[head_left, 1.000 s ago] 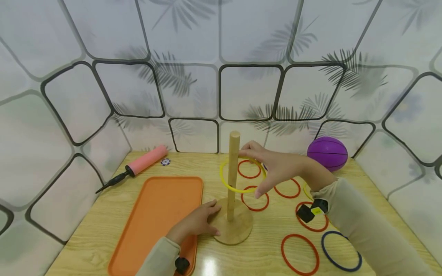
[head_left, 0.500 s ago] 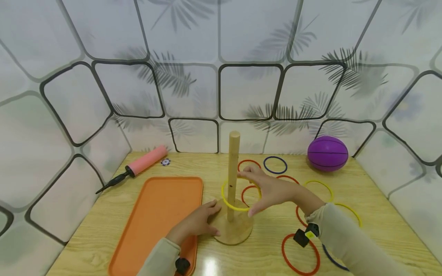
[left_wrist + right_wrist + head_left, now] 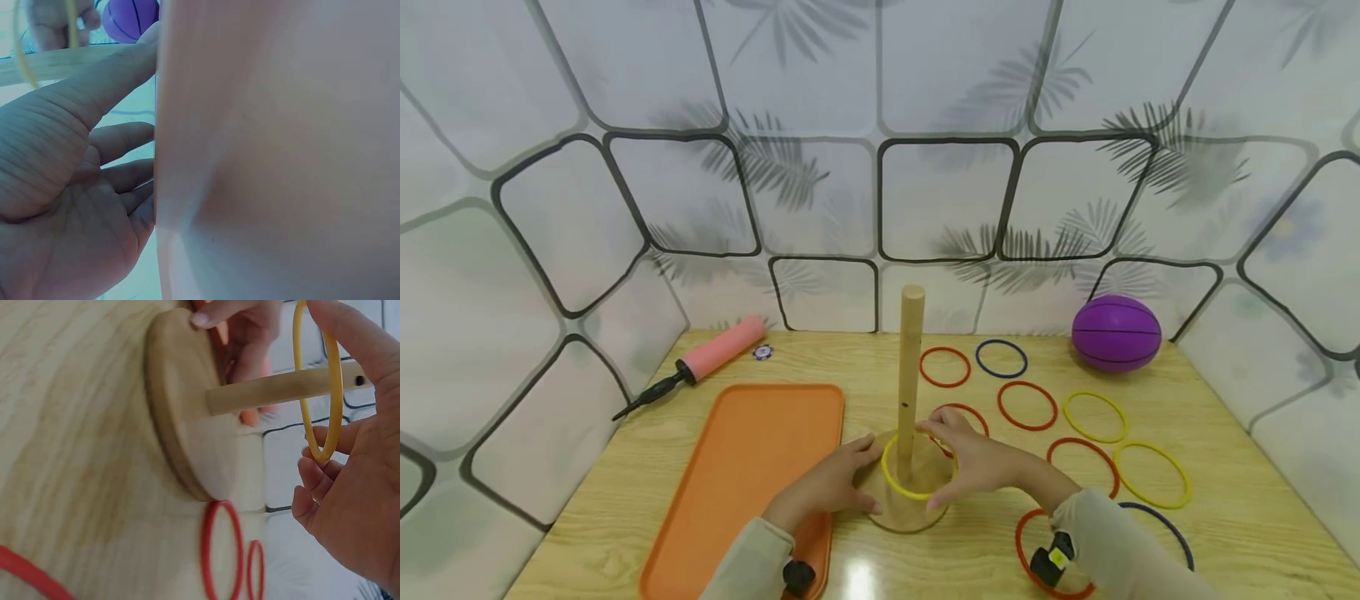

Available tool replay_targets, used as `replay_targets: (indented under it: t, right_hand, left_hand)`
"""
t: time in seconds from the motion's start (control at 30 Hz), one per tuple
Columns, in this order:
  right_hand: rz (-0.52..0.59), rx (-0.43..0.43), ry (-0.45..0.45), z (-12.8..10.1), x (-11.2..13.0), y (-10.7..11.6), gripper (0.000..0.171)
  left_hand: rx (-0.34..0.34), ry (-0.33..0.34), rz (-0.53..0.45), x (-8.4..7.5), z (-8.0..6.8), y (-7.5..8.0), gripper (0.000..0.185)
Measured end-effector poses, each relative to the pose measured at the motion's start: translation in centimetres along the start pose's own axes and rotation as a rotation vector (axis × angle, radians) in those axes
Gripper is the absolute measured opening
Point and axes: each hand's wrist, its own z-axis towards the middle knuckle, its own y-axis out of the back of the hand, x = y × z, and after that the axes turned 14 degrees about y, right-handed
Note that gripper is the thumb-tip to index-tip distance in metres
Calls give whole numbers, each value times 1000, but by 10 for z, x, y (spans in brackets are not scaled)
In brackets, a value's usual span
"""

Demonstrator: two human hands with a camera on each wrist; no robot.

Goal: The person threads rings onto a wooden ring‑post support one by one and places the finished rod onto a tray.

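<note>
A wooden ring-toss stand has an upright post [image 3: 911,358] and a round base [image 3: 898,518]. The yellow ring [image 3: 917,497] encircles the post low down, just above the base in the head view. My right hand [image 3: 981,462] holds this ring from the right, thumb at the near side and fingers at the far side. In the right wrist view the ring [image 3: 336,394] is still apart from the base. My left hand [image 3: 823,486] rests against the base's left edge with thumb and fingers spread. The orange tray hides part of the left fingers in the left wrist view.
An orange tray [image 3: 752,450] lies left of the stand. Behind it are a pink hand pump [image 3: 722,350] and a poker chip [image 3: 763,352]. Several red, blue and yellow rings lie to the right, including a red ring [image 3: 1027,429]. A purple ball [image 3: 1116,333] sits at the back right.
My right hand has lowered the yellow ring along the post, from about mid-height to near the base. My left hand has stayed at the base's edge.
</note>
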Motion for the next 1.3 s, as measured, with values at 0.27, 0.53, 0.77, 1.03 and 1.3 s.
replay_targets:
  t: [0.27, 0.53, 0.77, 1.03, 1.3]
  right_hand:
    - [-53, -24, -39, -6, -19, -23, 107]
    - [-139, -27, -57, -8, -31, -34, 111]
    - [-216, -21, -58, -7, -33, -39, 109]
    - [-262, -16, -54, -6, -30, -39, 113]
    - [-281, -18, -58, -6, -31, -41, 116]
  left_hand:
    - [22, -4, 24, -3, -1, 0, 86]
    - [28, -15, 19, -2, 1, -1, 87]
    - [19, -15, 23, -2, 1, -3, 85]
    - [21, 1, 14, -2, 0, -1, 85]
    - [26, 3, 15, -4, -2, 2, 85]
